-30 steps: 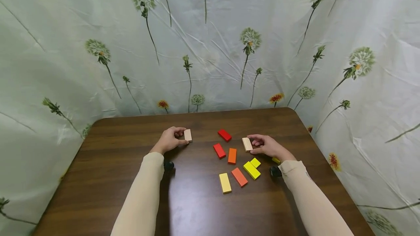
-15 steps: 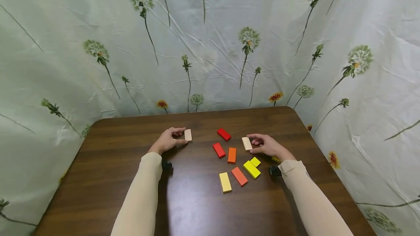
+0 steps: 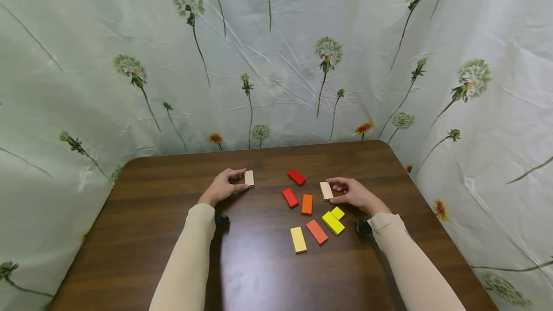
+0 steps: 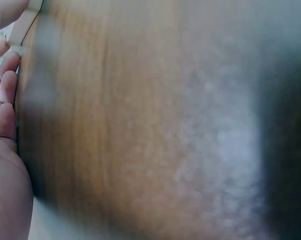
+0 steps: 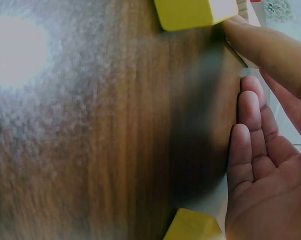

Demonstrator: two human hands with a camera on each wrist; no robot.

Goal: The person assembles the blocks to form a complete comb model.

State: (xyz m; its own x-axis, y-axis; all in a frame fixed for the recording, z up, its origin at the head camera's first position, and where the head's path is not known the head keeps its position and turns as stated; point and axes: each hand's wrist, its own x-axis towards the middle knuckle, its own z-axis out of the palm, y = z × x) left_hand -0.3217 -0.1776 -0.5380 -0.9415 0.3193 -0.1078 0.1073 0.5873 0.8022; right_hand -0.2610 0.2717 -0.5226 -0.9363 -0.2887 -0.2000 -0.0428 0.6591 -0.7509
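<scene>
Left grip (image 3: pixel 222 187): bare hand at the counter's left part, clamped on a block; thumb at the near end, forefinger at the far end, remaining fingers bent loosely alongside.

Left pale block (image 3: pixel 249 178): plain wood colour, lying between thumb and forefinger, well apart from the coloured pieces.

Right grip (image 3: pixel 356 193): bare hand, likewise clamped on a block by thumb and finger, other fingers slack.

Right pale block (image 3: pixel 326 191): wood colour, fine line along its length; whether one piece or two side by side, cannot tell. Located right of the orange block, in the right thumb and finger.

Coloured blocks, lying between the two arms unless noted:
- Far red block (image 3: pixel 296 177), set aslant, farthest back of the coloured lot.
- Near red block (image 3: pixel 290 197), just in front of it, aslant.
- Orange block (image 3: pixel 307 204), just beside the near red, nearly straight to the viewer.
- Coral block (image 3: pixel 317 232), aslant, nearer the viewer.
- Pale yellow block (image 3: pixel 298 240), nearest the viewer, left of the coral.
- Long yellow block (image 3: pixel 333 223), aslant, touching the small yellow block (image 3: pixel 338 212) behind it.
- Hidden yellow block (image 5: pixel 193 225), near the right wrist, mostly covered in the head view.

Counter (image 3: pixel 259 277): dark brown wood grain, rounded far corners.

Cloth (image 3: pixel 276 52): pale, dandelion print, hung behind.
</scene>
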